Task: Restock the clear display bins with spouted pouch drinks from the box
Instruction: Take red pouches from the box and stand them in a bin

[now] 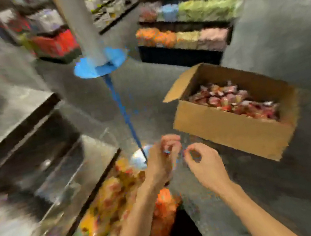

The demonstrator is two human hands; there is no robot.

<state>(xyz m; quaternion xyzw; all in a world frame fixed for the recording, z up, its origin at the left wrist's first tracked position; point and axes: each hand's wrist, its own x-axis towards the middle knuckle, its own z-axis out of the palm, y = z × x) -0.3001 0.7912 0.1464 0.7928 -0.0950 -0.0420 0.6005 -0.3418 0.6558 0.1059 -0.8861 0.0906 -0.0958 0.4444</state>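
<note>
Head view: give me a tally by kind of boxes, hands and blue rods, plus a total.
Cardboard box: 1
Hands: 2, left hand and right hand
Blue rod: 1
Total: 4
Pouches in the box are too blurred to count.

Only one view here: a wide-angle cam worn on the head, tilted forward and down. The forearms come in from the bottom edge, so the left hand (161, 158) and right hand (202, 163) sit close, low centre. The box (225, 132) is a bit further out on the right, the bins (93, 193) run along the lower left, and the shelves (187, 35) are far off up top. The whole frame is blurry.
</note>
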